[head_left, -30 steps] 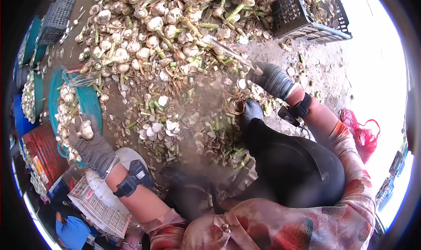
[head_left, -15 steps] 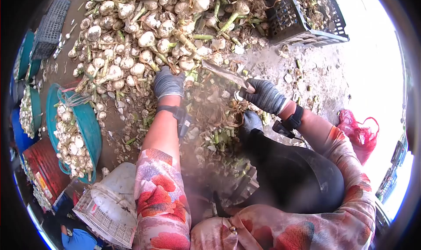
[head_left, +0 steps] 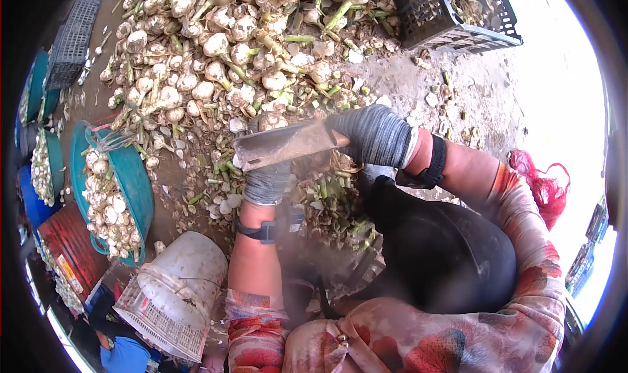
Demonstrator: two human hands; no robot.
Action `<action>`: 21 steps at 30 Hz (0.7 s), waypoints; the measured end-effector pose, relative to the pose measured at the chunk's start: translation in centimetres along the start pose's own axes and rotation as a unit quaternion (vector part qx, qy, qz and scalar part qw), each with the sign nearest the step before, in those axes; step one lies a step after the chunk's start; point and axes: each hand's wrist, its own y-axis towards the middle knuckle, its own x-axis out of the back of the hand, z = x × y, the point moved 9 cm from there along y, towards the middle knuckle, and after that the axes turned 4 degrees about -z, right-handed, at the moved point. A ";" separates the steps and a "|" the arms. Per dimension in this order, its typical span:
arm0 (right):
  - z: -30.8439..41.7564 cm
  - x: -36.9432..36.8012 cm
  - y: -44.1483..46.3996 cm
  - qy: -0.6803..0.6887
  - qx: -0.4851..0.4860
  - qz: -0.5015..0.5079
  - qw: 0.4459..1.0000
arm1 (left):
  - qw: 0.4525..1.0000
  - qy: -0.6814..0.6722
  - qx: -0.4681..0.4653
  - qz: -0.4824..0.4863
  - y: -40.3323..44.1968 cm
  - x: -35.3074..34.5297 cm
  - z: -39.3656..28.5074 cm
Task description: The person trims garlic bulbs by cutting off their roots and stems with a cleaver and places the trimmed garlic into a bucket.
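Note:
My right hand [head_left: 378, 136], in a grey knit glove, is closed round the handle of a broad-bladed knife [head_left: 281, 146]. The dirt-stained blade points left and lies across the view of my left hand [head_left: 267, 182], also gloved. Just above the blade, a garlic bulb [head_left: 272, 120] shows at my left fingers, which appear closed on it; the blade hides most of the grip. Beyond both hands spreads a big heap of garlic [head_left: 216, 46] with stalks attached.
A teal basin [head_left: 139, 190] of trimmed garlic stands at left, near a white bucket [head_left: 186, 275]. A black crate [head_left: 451, 33] sits at the upper right, a red mesh bag [head_left: 546, 190] at right. Cut stalks and skins litter the ground. Another person's blue sleeve [head_left: 124, 356] shows lower left.
My left hand has drawn back from the heap's edge towards me, with a bulb at its fingers. My right hand has moved left, bringing the knife blade across in front of it.

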 end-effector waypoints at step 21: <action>-0.8 0.3 -1.1 0.030 0.012 -0.030 0.999 | 0.956 -0.241 0.164 -0.020 -0.9 1.3 -3.2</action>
